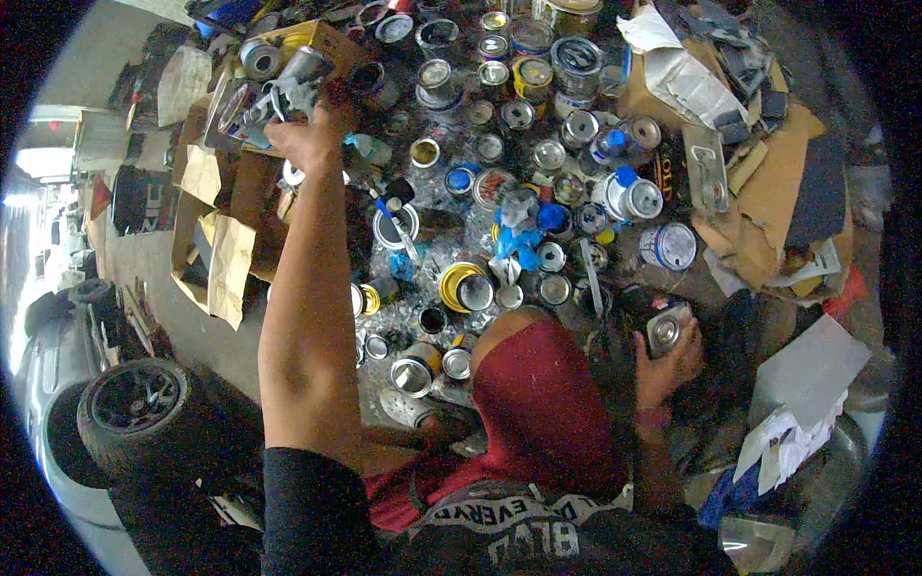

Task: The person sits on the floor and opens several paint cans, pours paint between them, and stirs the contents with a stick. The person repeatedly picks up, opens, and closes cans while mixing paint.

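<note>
Through the head view I find the spray gun (pixel 291 100), or what looks like one, at the box (pixel 333 46) up on my left, its metal cup uppermost. My left hand (pixel 309 142) is against its lower part at the end of a straight, outstretched arm, since the box lies near the edge of my reach. The hand hides its own grip, so I cannot tell whether those fingers are closed on the gun or only touching it.

My right hand (pixel 675 359) is low on the other side, fingers wrapped around the side of a tin (pixel 665 329). Its metal top is left uncovered and turned up toward me; I'd judge that hold guards against spilling, though I can't see whether anything is inside.

Just below the first box, a carton (pixel 227 264) stands with its flaps spread. Between my arms, cans crowd the spattered floor, presumably grouped there to be within reach of both hands. A blue-handled tool (pixel 387 210) lies across a white can (pixel 386 233), perhaps parked there to keep it off the floor. A yellow can (pixel 451 285) stands nearer my knee, with crumpled blue plastic (pixel 520 252) beyond it and a flat stick (pixel 590 274) to the right. Farther out, torn cardboard (pixel 768 206) is heaped on the right and a wheel (pixel 134 398) sits on the left, both well apart from the hands.
</note>
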A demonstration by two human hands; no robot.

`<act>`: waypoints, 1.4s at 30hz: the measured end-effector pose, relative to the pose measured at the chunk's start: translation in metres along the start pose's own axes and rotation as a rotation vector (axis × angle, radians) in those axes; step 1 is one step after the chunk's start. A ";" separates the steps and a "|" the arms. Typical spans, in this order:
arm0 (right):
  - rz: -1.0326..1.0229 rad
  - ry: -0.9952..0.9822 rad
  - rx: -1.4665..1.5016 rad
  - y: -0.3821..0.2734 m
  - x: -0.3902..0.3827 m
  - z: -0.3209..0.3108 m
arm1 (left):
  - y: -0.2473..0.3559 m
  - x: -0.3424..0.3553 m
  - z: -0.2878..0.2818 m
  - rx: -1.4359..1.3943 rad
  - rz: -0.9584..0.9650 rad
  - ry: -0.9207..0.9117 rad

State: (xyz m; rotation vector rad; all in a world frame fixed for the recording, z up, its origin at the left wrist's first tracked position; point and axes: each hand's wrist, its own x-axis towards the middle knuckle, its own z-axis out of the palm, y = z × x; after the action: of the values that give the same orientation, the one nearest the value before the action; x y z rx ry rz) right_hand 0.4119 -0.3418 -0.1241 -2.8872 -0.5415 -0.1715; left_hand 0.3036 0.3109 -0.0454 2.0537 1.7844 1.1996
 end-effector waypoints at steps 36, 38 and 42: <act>-1.117 -0.947 -0.264 -0.085 0.167 -0.170 | 0.043 -0.305 -0.031 -0.292 0.373 -1.472; -1.054 -0.995 -0.252 -0.082 0.167 -0.173 | 0.035 -0.303 -0.030 -0.288 0.340 -1.529; -1.005 -0.869 -0.181 -0.059 0.157 -0.180 | 0.042 -0.310 -0.032 -0.183 0.366 -1.635</act>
State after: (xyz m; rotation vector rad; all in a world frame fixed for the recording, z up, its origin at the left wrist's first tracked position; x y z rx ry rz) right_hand 0.5218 -0.2721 0.0845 -2.3978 -2.1343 0.9648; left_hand 0.3264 0.0121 -0.1400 2.0477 0.4711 -0.4125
